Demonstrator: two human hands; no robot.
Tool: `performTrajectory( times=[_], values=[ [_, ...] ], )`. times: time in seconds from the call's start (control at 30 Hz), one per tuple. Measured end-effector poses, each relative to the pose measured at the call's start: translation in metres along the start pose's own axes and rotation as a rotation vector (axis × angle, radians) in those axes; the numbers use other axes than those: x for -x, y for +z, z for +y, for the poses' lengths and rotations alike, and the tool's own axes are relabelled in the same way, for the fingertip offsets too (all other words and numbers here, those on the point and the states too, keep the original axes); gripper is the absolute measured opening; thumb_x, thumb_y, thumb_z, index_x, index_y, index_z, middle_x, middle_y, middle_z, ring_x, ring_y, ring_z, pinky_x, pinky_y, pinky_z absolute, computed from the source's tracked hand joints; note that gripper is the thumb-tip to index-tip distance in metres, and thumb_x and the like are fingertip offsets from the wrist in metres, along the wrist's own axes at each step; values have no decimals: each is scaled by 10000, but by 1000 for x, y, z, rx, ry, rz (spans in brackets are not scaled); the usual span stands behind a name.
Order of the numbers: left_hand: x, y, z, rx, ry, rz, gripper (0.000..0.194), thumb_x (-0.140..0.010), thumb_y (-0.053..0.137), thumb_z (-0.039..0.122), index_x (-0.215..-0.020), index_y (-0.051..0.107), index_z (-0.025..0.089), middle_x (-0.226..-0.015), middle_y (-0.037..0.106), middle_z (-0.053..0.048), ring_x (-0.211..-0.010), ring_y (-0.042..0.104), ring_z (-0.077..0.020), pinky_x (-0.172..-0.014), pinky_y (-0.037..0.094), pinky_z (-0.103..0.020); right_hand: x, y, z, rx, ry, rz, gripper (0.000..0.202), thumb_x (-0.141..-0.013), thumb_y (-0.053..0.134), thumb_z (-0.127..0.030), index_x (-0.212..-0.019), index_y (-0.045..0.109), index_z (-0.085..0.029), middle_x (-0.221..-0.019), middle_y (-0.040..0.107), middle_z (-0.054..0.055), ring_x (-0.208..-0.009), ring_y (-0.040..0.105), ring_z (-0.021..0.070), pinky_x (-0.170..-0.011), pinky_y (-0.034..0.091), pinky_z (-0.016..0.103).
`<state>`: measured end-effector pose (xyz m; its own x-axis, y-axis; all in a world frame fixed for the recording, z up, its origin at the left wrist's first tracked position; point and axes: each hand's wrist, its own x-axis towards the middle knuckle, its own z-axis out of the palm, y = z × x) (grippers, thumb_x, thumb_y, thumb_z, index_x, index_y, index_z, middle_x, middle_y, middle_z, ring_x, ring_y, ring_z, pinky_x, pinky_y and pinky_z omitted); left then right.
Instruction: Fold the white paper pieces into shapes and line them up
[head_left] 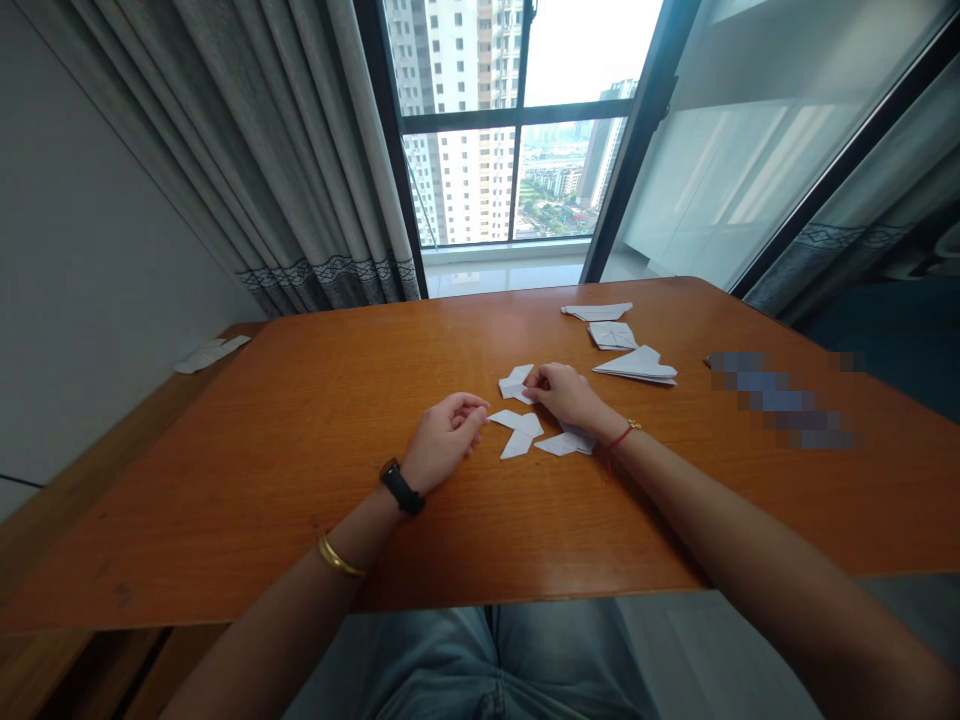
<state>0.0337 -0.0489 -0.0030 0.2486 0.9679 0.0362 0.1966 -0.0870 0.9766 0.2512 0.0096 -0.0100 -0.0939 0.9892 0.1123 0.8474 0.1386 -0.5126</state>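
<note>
Three folded white papers lie close together on the wooden table. My right hand [562, 392] pinches the edge of the rear folded paper [514, 384]. Just in front of it is a second folded paper [520, 432] with angled arms. The third folded paper [562, 443] is partly covered by my right wrist. My left hand [448, 435] has its fingers curled together at the left tip of the second paper; whether it grips that tip is too small to tell.
Farther back on the table [337, 400] lie a long folded paper [598, 312], a square folded paper [611, 336] and a paper plane [637, 367]. A blurred-out object [780, 398] is at the right. White paper [212, 354] sits at the far left.
</note>
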Motion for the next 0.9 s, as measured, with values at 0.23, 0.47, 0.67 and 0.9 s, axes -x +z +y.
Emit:
performTrajectory(
  times=[0.23,0.47,0.67,0.9],
  values=[
    [0,-2,4,75,-32,-30,513,-731,724,362,-1169,547,164,-961,659,-59,-522,555,-59,-422,426,-163,31,-27,-35,-448,-281,-307,221,-816,598,-387,-813,586,-167,-713,594,-14,-577,500,103,-540,375,224],
    [-4,-9,11,379,-194,161,172,-753,696,259,-837,631,124,-721,672,-35,-495,550,-70,-452,448,-168,29,-20,-24,-39,-262,-232,431,-567,813,-450,-847,649,-166,-899,622,70,-816,564,203,-684,434,291],
    [-9,-14,10,760,-360,189,159,-879,524,242,-959,585,120,-904,694,-105,-655,657,-141,-561,551,-262,26,-16,-17,-378,-64,-169,281,-621,778,-277,-827,618,-173,-757,630,-1,-640,563,130,-572,437,246],
    [-7,-4,6,701,-264,187,19,-842,595,129,-839,602,112,-801,680,-47,-670,664,-100,-605,535,-194,43,-22,-49,-1287,84,-207,343,-656,805,-384,-855,632,-165,-818,689,37,-697,669,138,-614,564,240]
  ],
)
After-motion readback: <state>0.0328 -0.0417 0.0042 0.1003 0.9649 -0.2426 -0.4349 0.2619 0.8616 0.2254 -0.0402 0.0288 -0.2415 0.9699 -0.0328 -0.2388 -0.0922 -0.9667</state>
